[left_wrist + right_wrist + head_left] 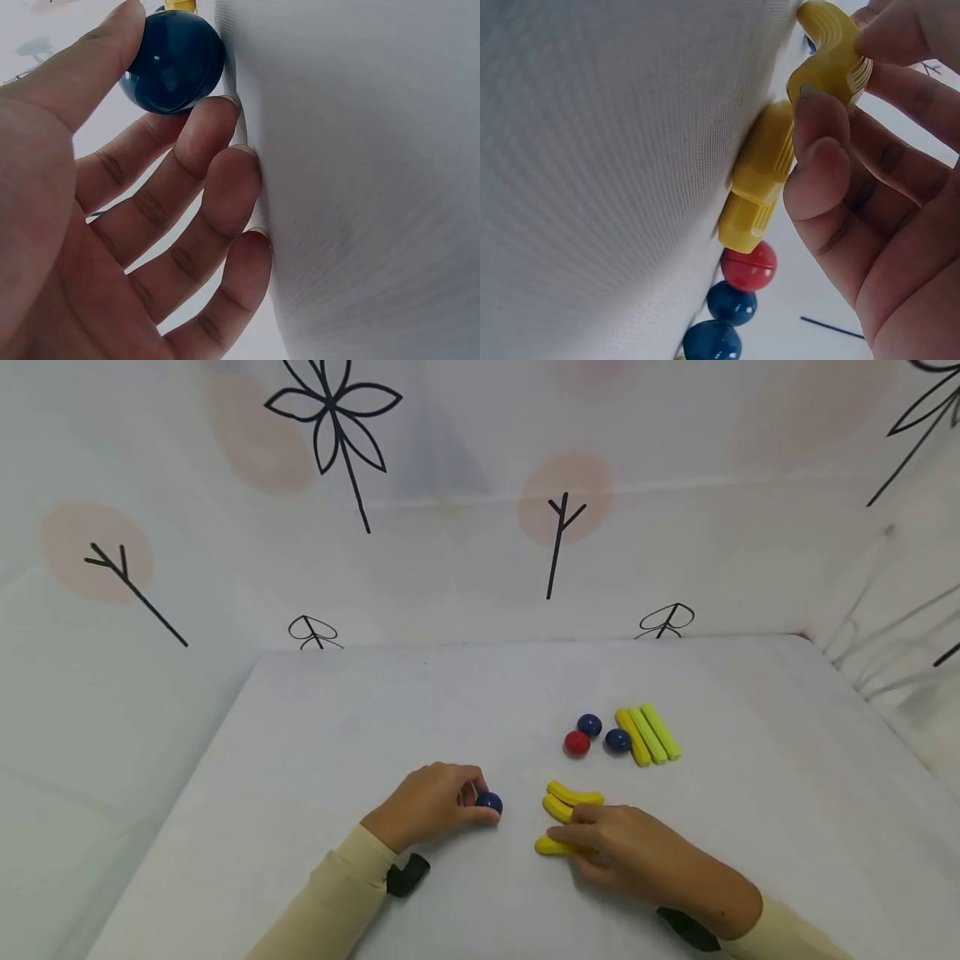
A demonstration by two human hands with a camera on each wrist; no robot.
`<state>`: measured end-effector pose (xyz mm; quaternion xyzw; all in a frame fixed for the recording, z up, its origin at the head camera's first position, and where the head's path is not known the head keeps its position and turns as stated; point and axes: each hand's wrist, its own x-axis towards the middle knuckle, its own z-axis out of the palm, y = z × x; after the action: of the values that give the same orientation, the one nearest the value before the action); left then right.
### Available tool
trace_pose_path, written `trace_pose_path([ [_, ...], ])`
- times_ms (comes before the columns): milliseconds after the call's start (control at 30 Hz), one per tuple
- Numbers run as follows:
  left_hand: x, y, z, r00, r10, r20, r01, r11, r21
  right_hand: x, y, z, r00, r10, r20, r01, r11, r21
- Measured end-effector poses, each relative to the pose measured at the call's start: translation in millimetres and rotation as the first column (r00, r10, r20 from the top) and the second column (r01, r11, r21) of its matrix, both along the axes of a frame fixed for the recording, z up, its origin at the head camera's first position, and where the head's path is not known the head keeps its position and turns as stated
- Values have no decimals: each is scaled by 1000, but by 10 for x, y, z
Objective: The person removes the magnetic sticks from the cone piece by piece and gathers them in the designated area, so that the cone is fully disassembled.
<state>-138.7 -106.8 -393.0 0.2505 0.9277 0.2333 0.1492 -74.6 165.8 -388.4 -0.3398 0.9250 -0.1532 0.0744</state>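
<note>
My left hand [431, 806] pinches a glossy dark blue ball [490, 803] between thumb and fingers, low over the white cloth. The left wrist view shows the same ball [174, 64] under the thumb, with a fine seam round it. To the right, my right hand [637, 856] pinches a curved yellow piece with ridged sides [552, 846]; the fingers hide part of it in the head view. In the right wrist view this piece [829, 56] sits between thumb and fingertips. Just behind it lie two similar curved yellow pieces [576, 793], side by side and partly covered by the hand.
Farther back are a red ball [577, 744] and two blue balls [589, 725]. Against the right blue ball lies a row of straight sticks, one yellow [633, 737] and two yellow-green [661, 732]. A white patterned cloth wall [450, 560] rises behind the table.
</note>
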Motion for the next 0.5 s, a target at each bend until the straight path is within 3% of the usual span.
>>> trace_pose_path([
  [133, -3, 0, -12, 1000, -4, -10, 4, 1000, 2, -4, -9, -24, 999, -33, 12, 33, 999, -2],
  [500, -1, -13, -34, 1000, -5, -18, 5, 1000, 8, 3, -13, -32, 987, -30, -159, 42, 997, 71],
])
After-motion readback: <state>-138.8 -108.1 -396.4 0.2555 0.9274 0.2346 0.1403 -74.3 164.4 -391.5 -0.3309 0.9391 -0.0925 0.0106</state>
